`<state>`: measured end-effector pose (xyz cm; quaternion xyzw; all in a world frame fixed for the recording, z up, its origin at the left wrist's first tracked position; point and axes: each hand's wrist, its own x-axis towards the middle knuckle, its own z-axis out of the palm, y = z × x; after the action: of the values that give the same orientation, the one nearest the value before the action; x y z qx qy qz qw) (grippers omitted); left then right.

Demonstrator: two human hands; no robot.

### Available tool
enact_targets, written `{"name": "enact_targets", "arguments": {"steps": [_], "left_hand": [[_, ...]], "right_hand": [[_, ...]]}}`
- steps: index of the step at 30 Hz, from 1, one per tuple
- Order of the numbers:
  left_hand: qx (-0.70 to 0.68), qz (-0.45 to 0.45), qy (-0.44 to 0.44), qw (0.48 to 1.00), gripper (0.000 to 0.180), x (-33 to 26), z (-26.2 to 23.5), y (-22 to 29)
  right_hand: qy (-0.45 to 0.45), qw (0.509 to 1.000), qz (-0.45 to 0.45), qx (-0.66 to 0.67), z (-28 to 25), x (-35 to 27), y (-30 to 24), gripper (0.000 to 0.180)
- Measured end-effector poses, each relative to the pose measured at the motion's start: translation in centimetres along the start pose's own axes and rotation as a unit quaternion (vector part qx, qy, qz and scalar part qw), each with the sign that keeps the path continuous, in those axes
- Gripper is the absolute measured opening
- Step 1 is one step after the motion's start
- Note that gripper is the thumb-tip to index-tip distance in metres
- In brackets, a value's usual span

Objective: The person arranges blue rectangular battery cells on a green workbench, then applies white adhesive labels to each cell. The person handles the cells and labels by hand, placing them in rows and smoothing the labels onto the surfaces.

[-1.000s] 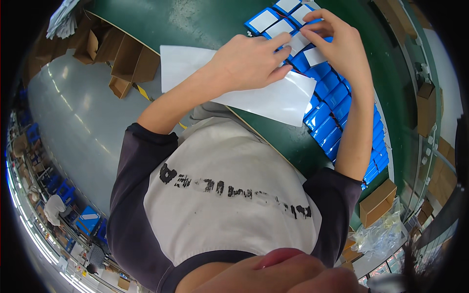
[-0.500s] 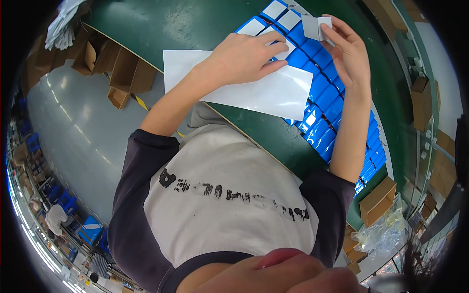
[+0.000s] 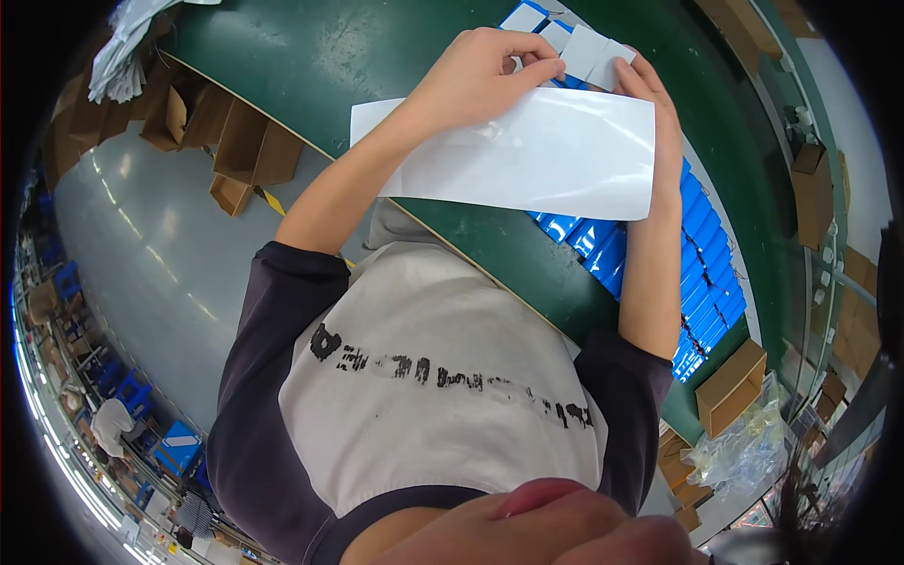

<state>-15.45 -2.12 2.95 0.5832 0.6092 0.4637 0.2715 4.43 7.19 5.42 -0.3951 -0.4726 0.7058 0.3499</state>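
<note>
Left fingers [image 3: 535, 43]: curled, thumb and forefinger nearly together beside the card's edge, upper right of frame; whether they pinch anything cannot be told.
Right fingers [image 3: 624, 73]: closed on the white card's [image 3: 595, 58] right edge, likely to leave its face uncovered.
White sheet [image 3: 518, 155]: right of upper centre, over blue packs [image 3: 702, 231], seemingly propped by them and the right forearm [image 3: 653, 264].

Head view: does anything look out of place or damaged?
Mildly: the white sheet is at an angle to the table edge, hiding part of the blue packs. Crumpled clear plastic shows near a carton. I see no spill or clear damage.
</note>
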Motion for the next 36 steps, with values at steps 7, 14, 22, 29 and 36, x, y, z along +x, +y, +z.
{"name": "enact_targets", "arguments": {"steps": [7,14,22,29,36], "left_hand": [[0.054,0.135,-0.075,0.986,0.009,-3.2,-2.6,1.6],[0.194,0.210,-0.064,0.956,0.011,-3.8,-1.1,0.7],[0.326,0.205,-0.062,0.921,0.014,-2.2,0.2,0.2],[0.353,0.187,-0.085,0.913,0.017,-1.2,1.0,-0.3],[0.355,0.179,-0.091,0.913,0.019,-0.8,1.1,-0.7]], "right_hand": [[0.008,0.986,-0.152,-0.075,-2.9,2.2,0.1,0.025],[0.008,0.938,-0.158,-0.307,-1.5,3.5,0.6,0.024],[-0.012,0.943,-0.133,-0.304,-1.5,4.5,1.8,0.024],[0.030,0.882,-0.232,-0.410,-1.1,4.2,2.4,0.026],[0.085,0.756,-0.353,-0.545,-1.4,5.7,1.9,0.030]]}}
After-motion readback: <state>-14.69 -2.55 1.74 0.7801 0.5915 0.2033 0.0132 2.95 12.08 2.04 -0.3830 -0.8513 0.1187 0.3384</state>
